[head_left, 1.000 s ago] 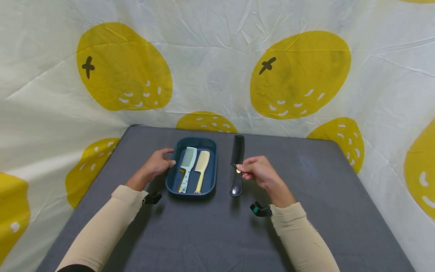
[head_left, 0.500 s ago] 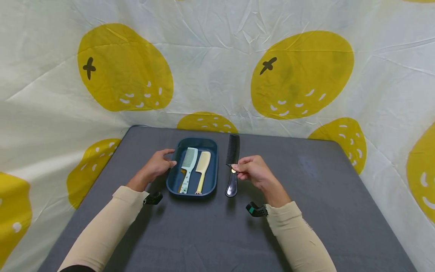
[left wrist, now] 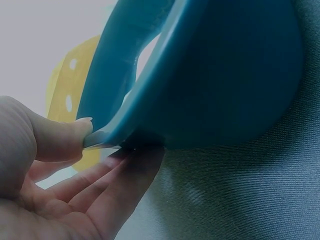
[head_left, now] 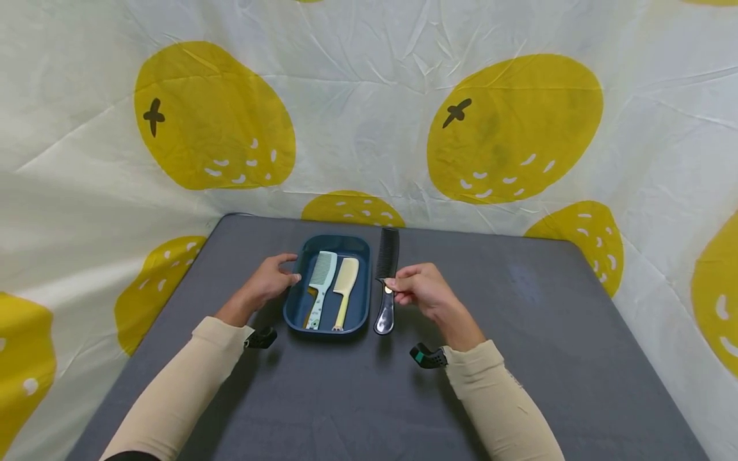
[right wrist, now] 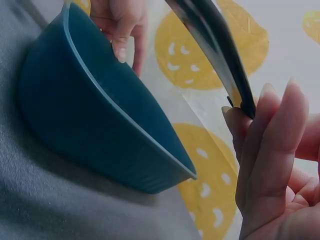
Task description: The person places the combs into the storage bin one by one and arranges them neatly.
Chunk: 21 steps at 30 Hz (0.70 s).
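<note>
A blue tray [head_left: 287, 314] with raised walls stands on the table. In it lie a pale green comb [head_left: 320, 282], a cream comb [head_left: 344, 282] with a yellow handle, and a brown piece partly hidden under the green one. My left hand [head_left: 270, 280] grips the tray's left rim, thumb over the edge and fingers beneath it, as the left wrist view shows. Just right of the tray, my right hand [head_left: 425, 291] pinches a black comb [head_left: 387, 256] near its gold-coloured middle. The comb is held above the table, teeth facing left, handle toward me.
A grey cloth covers the table [head_left: 323, 410]. Behind and at the sides hangs a white curtain [head_left: 357, 115] with yellow fruit prints. A black wrist strap [head_left: 429, 356] sits below the right hand, another strap [head_left: 261, 337] below the left.
My right hand has carried the black comb leftward, closer to the tray's right wall. The left hand keeps its grip on the rim, and the combs in the tray lie as before.
</note>
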Motion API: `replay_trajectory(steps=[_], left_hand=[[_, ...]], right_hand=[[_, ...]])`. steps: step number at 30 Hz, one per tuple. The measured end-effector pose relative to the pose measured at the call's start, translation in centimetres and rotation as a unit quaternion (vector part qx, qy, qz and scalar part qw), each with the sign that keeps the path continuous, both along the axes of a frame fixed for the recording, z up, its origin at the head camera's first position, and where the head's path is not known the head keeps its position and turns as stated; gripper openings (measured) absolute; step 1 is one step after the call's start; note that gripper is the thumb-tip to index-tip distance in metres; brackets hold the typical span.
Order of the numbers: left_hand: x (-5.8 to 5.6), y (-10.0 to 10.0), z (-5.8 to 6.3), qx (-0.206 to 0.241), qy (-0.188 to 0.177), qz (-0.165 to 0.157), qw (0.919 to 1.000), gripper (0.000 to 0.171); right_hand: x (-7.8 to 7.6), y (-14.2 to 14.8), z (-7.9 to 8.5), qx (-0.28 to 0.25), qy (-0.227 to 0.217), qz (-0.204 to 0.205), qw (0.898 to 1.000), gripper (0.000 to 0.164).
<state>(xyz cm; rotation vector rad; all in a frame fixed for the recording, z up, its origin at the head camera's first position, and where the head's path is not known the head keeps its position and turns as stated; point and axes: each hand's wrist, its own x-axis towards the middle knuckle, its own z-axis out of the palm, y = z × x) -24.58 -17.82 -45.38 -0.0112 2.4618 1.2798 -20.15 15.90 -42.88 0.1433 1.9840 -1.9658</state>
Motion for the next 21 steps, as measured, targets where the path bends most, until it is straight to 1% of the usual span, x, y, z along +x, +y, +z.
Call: replay_trajectory(steps=[5,10,16,21], left_hand=[[0.3,-0.1,-0.2,0.008,0.009,-0.001,0.9999,0.062],[0.5,-0.2,-0.3,0.012,0.002,0.007,0.9999,0.062],[0.3,-0.2,-0.4,0.017,0.008,0.011,0.9998,0.061],[0.1,0.0,-0.2,0.015,0.006,0.01,0.9998,0.061]], right_hand=[[-0.2,-0.6,-0.4,-0.006,0.008,0.003,1.0,0.007],[-0.2,-1.1,-0.6,-0.002,0.004,0.013,1.0,0.007],[-0.4,-1.6,-0.4,0.002,0.004,0.014,1.0,0.007],[-0.4,-1.8,-0.4,0.001,0.003,0.011,1.0,0.007]])
